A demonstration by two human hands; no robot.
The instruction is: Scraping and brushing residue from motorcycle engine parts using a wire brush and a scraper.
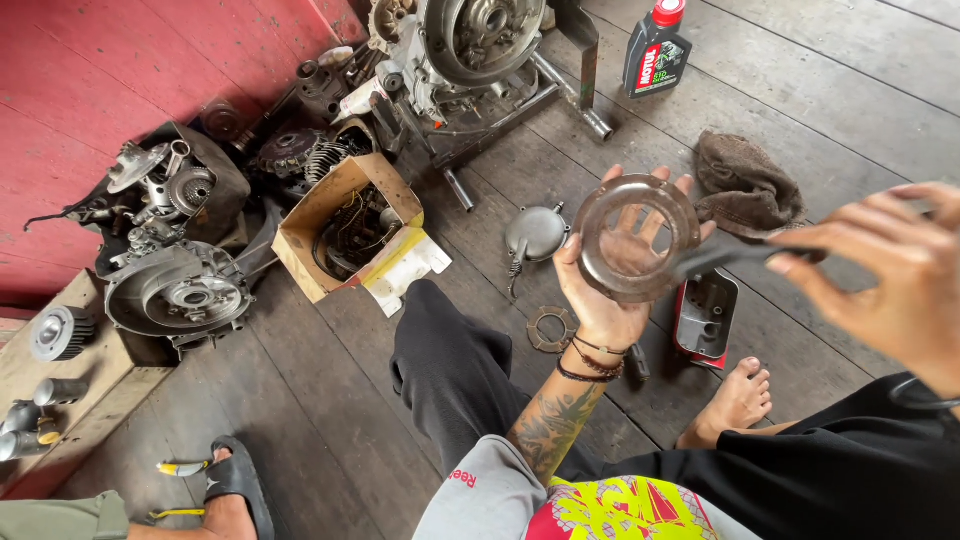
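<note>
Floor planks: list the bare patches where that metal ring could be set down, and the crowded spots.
Bare planks lie right of the oil bottle and above the brown rag, also between the cardboard box and the sandalled foot. The left hand holds the metal ring. It is crowded upper left, around the engine parts.

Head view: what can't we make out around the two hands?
- Right hand: motion-blurred; its hold on the dark tool is unclear.
- Tool's tip: hidden behind the metal ring.
- Left hand: palm partly covered by the ring.
- Red tray: contents too dim.
- Cardboard box: wires inside, too small to identify.
</note>
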